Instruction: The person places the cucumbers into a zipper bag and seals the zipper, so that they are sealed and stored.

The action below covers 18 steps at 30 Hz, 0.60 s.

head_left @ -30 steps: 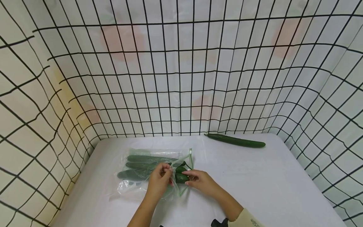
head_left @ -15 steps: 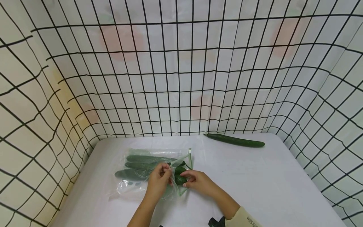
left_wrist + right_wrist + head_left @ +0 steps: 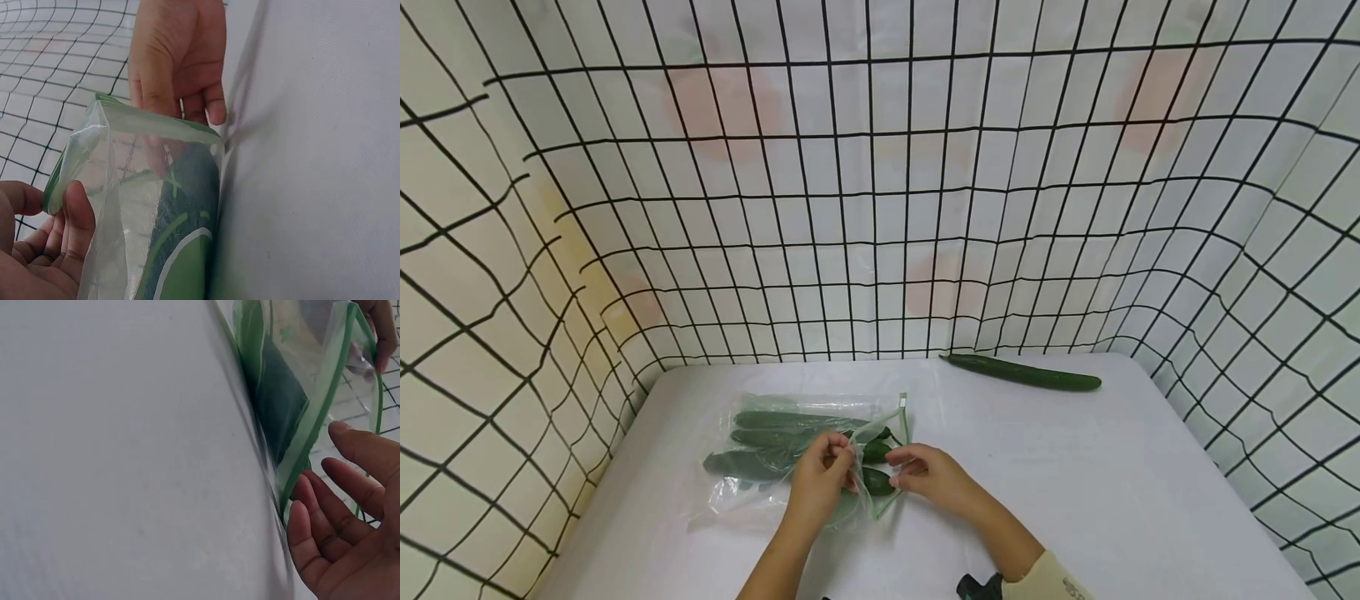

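Three cucumbers [image 3: 767, 437] lie side by side in a clear plastic bag [image 3: 730, 504], lower left of center in the head view, flat on the white table [image 3: 1075, 492]. Next to the right, left hand [image 3: 822, 477]: thumb and finger pinch the bag's edge and hold it up. Then the bag mouth, gaping, with a green rim [image 3: 333, 394]; cucumber ends show in it, two close to the other hand. Right hand [image 3: 931, 478], lower center: thumb and fingers apart, lightly bent, tips at those ends; can't tell if they touch. Tan sleeve [image 3: 1047, 579] at bottom, right of center, dark wrist device [image 3: 979, 587] just left of it. Loose cucumber [image 3: 1022, 372]: right of center, far table edge, well apart from the bag. Black grid [image 3: 871, 133] spans the upper frame out to the right edge.
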Each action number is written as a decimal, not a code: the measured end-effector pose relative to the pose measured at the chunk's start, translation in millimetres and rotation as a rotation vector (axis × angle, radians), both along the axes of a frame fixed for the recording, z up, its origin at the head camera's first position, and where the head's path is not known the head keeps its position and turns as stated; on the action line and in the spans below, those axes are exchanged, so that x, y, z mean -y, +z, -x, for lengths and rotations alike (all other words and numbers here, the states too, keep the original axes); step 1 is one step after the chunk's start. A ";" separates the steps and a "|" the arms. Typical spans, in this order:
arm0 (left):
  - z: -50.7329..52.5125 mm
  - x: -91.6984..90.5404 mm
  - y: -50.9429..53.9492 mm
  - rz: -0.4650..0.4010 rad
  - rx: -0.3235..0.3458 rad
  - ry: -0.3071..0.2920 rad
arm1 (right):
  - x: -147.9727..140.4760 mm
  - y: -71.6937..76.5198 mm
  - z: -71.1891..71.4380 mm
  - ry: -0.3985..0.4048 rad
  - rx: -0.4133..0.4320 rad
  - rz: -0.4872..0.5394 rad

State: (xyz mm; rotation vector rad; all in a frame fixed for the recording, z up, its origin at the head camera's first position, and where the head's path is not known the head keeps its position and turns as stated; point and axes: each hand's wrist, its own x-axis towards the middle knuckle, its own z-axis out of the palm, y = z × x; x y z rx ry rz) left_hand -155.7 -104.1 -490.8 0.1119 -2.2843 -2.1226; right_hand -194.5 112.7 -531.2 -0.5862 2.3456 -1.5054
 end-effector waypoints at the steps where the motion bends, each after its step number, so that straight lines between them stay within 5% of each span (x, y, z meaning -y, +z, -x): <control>1: -0.1 -0.1 0.2 -0.001 0.001 0.001 | -1.6 0.4 0.6 -0.009 -0.009 0.003; 18: -0.7 -0.7 1.8 -0.004 -0.007 0.001 | -42.5 10.8 19.6 -0.134 -0.122 -0.010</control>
